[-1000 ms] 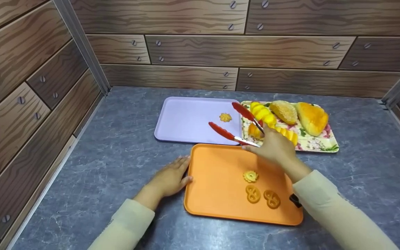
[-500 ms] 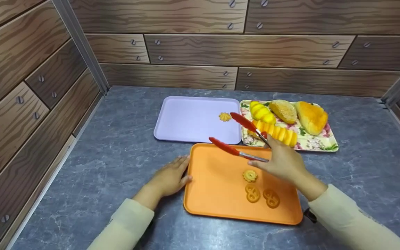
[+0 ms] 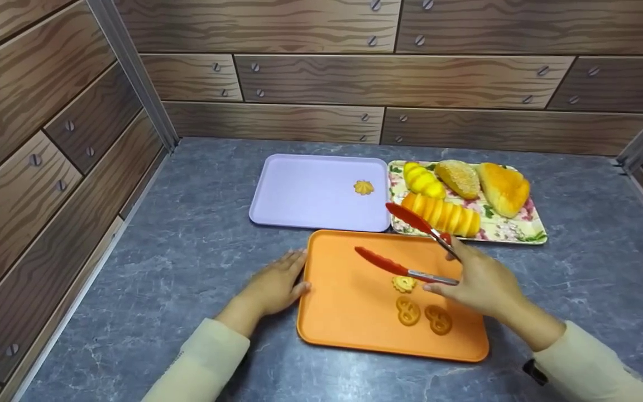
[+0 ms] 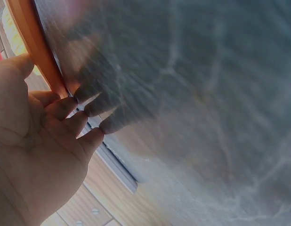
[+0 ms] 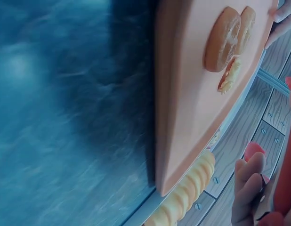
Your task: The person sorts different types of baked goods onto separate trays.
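Observation:
My right hand (image 3: 486, 282) holds a pair of red-tipped tongs (image 3: 383, 261) above the orange tray (image 3: 344, 318). The tongs' arms are spread, with nothing between the tips. Under the lower arm lies a ring-shaped, flower-edged cookie (image 3: 404, 285), partly covered. Two pretzel-shaped cookies, one left (image 3: 408, 311) and one right (image 3: 438, 320), lie closer to me. My left hand (image 3: 273, 286) rests at the tray's left edge, fingers extended and touching it; the left wrist view shows its fingertips (image 4: 108, 126) down on the table. A fluted cookie (image 3: 363, 187) sits on the purple tray (image 3: 305, 192).
A floral tray (image 3: 514, 230) stands at the back right. On it are a sliced orange-yellow loaf (image 3: 444, 216), a yellow segmented bread (image 3: 423, 180), a seeded bun (image 3: 459, 179) and a golden triangular bread (image 3: 504, 190). Wood-patterned walls (image 3: 310, 81) enclose the grey table (image 3: 198, 195).
My right hand has drawn the tongs back toward me and to the right, from beside the purple tray to above the orange one. The left hand and the cookies have stayed put.

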Available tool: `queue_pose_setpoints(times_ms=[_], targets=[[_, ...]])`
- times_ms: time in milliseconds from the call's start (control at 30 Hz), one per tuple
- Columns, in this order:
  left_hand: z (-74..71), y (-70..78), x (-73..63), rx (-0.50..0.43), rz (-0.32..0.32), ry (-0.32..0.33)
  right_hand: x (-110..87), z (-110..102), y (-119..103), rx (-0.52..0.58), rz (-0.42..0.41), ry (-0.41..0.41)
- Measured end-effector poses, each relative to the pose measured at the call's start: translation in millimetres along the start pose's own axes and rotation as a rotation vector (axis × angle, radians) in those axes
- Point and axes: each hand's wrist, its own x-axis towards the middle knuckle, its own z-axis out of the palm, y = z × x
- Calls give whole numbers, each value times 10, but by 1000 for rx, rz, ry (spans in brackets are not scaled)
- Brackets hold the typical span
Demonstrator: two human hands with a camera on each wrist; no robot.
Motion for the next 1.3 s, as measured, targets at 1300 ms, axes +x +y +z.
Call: queue_pose_setpoints(times_ms=[1300], targets=[[6,17,-2,1,-18,5,-444,-85,394,-51,-31,-86]])
